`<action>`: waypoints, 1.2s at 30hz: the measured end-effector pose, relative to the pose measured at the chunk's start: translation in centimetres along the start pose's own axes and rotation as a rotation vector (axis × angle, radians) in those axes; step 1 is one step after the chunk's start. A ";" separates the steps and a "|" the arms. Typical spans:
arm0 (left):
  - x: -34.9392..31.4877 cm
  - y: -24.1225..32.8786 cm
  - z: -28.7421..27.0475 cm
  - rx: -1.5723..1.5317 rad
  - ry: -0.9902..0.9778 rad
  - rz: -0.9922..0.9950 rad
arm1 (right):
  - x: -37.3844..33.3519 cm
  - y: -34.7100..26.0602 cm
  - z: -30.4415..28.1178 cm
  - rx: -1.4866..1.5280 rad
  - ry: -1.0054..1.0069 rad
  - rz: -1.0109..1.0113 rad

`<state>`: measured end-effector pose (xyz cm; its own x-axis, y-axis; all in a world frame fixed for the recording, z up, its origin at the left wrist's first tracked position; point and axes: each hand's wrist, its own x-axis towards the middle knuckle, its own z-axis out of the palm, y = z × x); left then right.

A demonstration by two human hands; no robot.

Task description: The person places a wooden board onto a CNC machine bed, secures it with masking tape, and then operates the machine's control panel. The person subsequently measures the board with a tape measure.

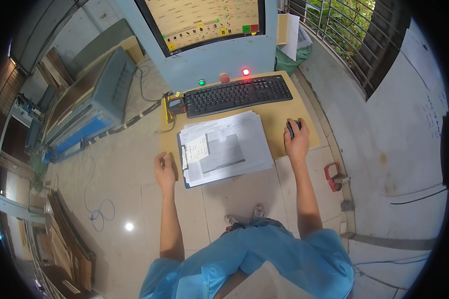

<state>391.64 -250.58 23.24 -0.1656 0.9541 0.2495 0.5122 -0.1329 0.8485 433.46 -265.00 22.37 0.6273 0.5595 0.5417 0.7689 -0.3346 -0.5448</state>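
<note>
A black computer mouse (pixel 294 130) is under my right hand (pixel 297 142), whose fingers are wrapped over it at the right side of a small tan desk (pixel 279 142). My left hand (pixel 165 171) is at the desk's near left corner, its fingers loosely bent and a little apart, with nothing seen in it. Just right of that hand lies a dark blue clipboard (pixel 187 182) bearing a stack of printed papers (pixel 257 144). A small white slip (pixel 197 148) rests on the stack by the clip. Behind the papers sits a black keyboard (pixel 239 94).
A lit monitor (pixel 207 22) is set in a blue cabinet (pixel 159 65) above a green button, a red knob and a glowing red light (pixel 245 72). A yellow-and-black tool (pixel 168 107) lies left of the keyboard. A red-handled object (pixel 333 177) is by the right wall.
</note>
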 end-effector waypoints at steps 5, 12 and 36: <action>-0.1 0.4 0.1 0.023 -0.012 -0.038 | 0.4 -0.1 -0.1 -0.015 -0.027 -0.002; -0.2 0.8 0.2 0.084 0.012 -0.048 | 0.4 -0.2 0.0 -0.007 -0.010 0.022; -0.7 1.4 0.3 0.156 0.047 -0.020 | 0.2 -0.3 0.0 0.015 -0.006 0.030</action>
<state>392.74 -251.41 24.14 -0.2143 0.9422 0.2576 0.6327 -0.0670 0.7715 433.39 -264.82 22.64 0.6490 0.5538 0.5216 0.7480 -0.3395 -0.5703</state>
